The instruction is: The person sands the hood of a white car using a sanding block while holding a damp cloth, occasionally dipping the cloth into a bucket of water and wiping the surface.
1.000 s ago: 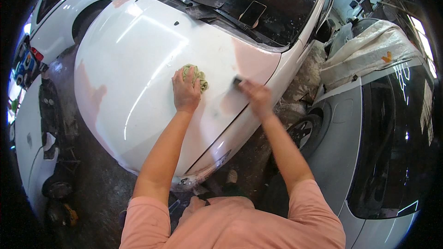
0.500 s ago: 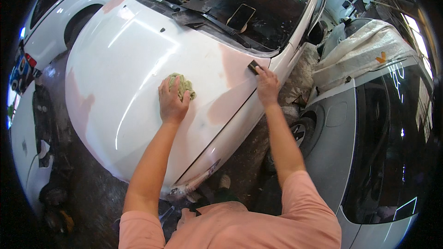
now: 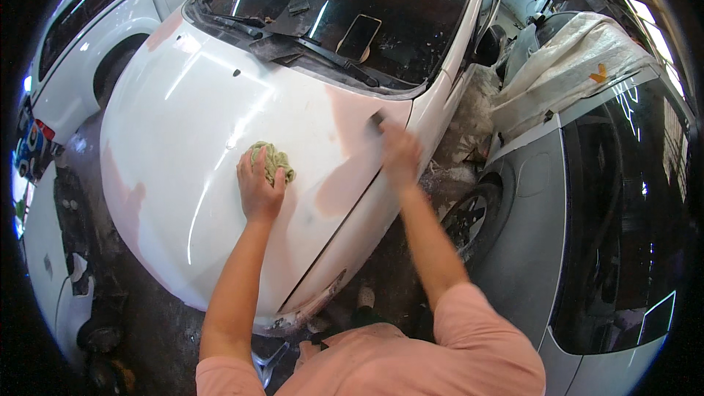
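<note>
**Bonnet sanding: filler patch being worked, rag parked on the panel**

Step in hand, as judged: a pink filler patch [image 3: 345, 169] on the white bonnet [image 3: 191, 125] is being rubbed down near the bonnet's right edge, just below the windscreen [image 3: 352, 0].

- Right hand [image 3: 398, 152]: pressed onto the upper end of the patch, blurred by motion. A small dark block [image 3: 377, 121] (probably a sanding block, too blurred to be sure) is held at the fingertips. Fingers are curled over it; the exact grip cannot be told.
- Left hand [image 3: 258, 189]: laid flat on the bonnet, well left of the patch's upper end. A crumpled greenish rag [image 3: 274, 161] is pinned under the fingertips, fingers closed lightly on it, palm down on the paint.
- More pink patches are seen at the bonnet's left edge [image 3: 121, 198] and near the left windscreen corner [image 3: 165, 29]; neither is being touched.
- A phone [image 3: 358, 37] is lying on the windscreen above the wipers, clear of both hands.
- A grey car [image 3: 587, 235] is parked just to the right, with a cloth sheet [image 3: 572, 66] draped over its front.

Next move, as judged: even pressure is called for along the patch, with the block kept flat so the bonnet edge is not cut through. Dust is then to be wiped with the rag, which is already within reach.
</note>
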The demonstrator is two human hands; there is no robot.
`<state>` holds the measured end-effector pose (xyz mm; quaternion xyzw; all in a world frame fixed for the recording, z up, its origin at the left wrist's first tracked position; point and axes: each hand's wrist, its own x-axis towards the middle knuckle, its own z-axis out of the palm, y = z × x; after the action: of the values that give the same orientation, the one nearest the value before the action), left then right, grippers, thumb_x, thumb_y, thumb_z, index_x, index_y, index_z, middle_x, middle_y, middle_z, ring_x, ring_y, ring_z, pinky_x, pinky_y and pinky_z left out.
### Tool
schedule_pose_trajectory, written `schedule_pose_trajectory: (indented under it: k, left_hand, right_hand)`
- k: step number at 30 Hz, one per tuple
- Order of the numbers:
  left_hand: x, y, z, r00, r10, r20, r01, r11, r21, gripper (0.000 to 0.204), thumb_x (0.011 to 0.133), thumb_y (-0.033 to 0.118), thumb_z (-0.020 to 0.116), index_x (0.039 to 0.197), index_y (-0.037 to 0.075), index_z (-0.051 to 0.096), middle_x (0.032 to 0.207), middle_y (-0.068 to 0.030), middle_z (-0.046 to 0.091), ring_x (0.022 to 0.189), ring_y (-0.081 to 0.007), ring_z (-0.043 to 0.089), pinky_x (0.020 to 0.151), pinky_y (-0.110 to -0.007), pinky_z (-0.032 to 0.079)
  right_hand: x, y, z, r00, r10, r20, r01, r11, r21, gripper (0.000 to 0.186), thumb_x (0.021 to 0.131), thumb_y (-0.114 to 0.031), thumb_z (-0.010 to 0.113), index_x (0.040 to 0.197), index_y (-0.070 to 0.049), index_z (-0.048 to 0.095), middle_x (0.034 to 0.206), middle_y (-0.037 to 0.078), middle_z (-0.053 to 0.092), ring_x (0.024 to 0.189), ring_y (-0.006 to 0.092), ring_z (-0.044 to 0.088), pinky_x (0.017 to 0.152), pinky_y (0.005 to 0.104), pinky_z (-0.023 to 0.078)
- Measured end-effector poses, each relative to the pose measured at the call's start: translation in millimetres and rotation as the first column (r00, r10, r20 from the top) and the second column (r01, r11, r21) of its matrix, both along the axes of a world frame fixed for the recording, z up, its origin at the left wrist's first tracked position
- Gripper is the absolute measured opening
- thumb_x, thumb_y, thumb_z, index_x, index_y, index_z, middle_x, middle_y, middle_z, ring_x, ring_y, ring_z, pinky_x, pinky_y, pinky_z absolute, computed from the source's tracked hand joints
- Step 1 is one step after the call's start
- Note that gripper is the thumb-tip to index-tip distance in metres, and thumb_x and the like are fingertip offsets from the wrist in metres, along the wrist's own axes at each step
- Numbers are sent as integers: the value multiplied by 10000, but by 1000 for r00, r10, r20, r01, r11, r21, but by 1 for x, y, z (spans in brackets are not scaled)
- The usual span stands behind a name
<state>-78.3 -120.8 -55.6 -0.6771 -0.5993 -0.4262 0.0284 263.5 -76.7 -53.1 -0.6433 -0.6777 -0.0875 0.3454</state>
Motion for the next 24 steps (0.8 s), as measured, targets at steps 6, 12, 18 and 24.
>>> schedule_pose_trajectory:
  k: [6,12,18,24]
  left_hand:
    - [-7,-5,0,1000,-2,-15,1,1000,-6,605,953,257,702,1512,136,505,1529,-232,458,1416,-464,432,1203,-570,375]
    - [0,-4,2,1000,-19,16,19,1000,-19,600,960,261,698,1516,139,507,1541,-226,453,1440,-460,417,1213,-568,365]
    - [-6,-8,0,1000,21,-20,-22,999,-40,611,957,265,694,1521,132,503,1551,-223,455,1445,-445,420,1220,-557,360]
    - [0,-3,-3,1000,-24,-7,24,1000,-3,631,952,272,700,1532,140,490,1549,-223,451,1435,-452,423,1212,-566,365]
  right_hand:
    - [-65,-77,-28,941,190,279,-222,971,87,442,968,-158,632,1400,-238,677,1411,70,658,1211,313,622,1047,530,483]
    - [16,27,33,965,-260,-1,260,965,23,389,1008,-209,603,1390,-229,669,1405,54,668,1183,307,633,1022,525,498]
    - [-92,-112,-23,972,178,154,-189,980,63,381,986,-234,634,1363,-204,682,1387,43,678,1114,295,645,971,481,508]
    - [30,27,31,967,-250,54,240,959,154,294,1023,-278,610,1289,-206,712,1273,41,710,1053,298,668,902,502,541]
